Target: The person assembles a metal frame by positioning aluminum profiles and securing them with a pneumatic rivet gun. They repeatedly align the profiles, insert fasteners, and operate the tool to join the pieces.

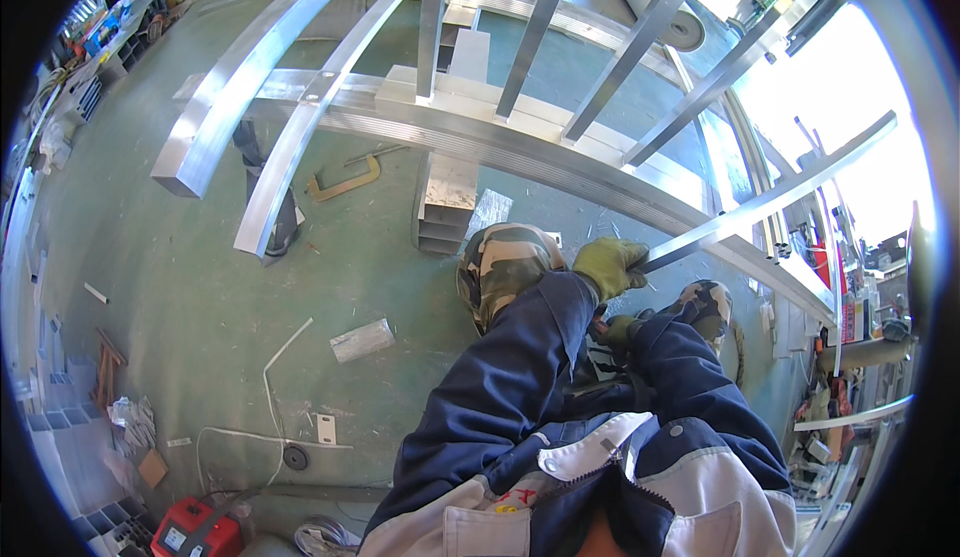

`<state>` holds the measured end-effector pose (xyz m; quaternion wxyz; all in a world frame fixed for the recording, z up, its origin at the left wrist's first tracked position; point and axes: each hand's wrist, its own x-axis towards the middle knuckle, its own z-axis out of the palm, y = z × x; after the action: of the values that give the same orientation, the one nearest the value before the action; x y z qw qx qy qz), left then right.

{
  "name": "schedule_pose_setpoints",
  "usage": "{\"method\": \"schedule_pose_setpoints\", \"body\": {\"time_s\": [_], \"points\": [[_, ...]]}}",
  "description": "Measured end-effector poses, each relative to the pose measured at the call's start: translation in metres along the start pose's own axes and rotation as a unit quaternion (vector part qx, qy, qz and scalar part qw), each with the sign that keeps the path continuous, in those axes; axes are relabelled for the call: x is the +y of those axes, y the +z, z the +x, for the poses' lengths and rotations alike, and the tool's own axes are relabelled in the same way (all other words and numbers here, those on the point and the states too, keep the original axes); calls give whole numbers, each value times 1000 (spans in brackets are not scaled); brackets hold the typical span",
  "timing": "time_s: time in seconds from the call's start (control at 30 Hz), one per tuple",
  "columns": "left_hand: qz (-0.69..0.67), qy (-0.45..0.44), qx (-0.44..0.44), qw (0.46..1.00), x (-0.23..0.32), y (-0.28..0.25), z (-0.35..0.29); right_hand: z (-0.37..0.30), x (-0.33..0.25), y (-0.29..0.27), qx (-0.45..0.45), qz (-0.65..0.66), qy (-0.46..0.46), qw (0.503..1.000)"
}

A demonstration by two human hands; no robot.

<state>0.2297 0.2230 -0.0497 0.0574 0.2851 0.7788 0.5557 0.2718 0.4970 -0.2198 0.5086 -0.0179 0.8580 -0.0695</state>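
My left hand (606, 265), in a yellow-green work glove, is closed at the near end of a slim silver metal bar (770, 200). That bar slants up to the right, across the end of a long ribbed metal beam (560, 182). Lower down, close to my knees, my right hand (620, 331) wears a similar glove and is partly hidden by the sleeves. Its fingers look curled around something dark that I cannot make out. Several square metal tubes (538, 42) lie across the beam, and two longer ones (225, 87) stick out toward the left.
A box-section metal piece (447, 202) sits under the beam. A C-shaped clamp (345, 182), a flat offcut (362, 340) and a thin bent strip (268, 387) lie on the green floor. At lower left is a red machine (197, 529); clutter lines the right side.
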Motion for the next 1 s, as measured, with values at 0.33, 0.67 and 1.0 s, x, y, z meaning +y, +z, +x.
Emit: {"method": "schedule_pose_setpoints", "body": {"time_s": [0.33, 0.67, 1.0], "points": [[1, 38, 21, 999, -1, 11, 7, -3, 7, 2, 65, -56, 37, 996], [-9, 11, 25, 1000, -5, 3, -1, -17, -18, -4, 48, -130, -85, 987], [11, 20, 12, 1000, 0, 1, 0, -22, -16, -5, 33, -90, -66, 993]]}}
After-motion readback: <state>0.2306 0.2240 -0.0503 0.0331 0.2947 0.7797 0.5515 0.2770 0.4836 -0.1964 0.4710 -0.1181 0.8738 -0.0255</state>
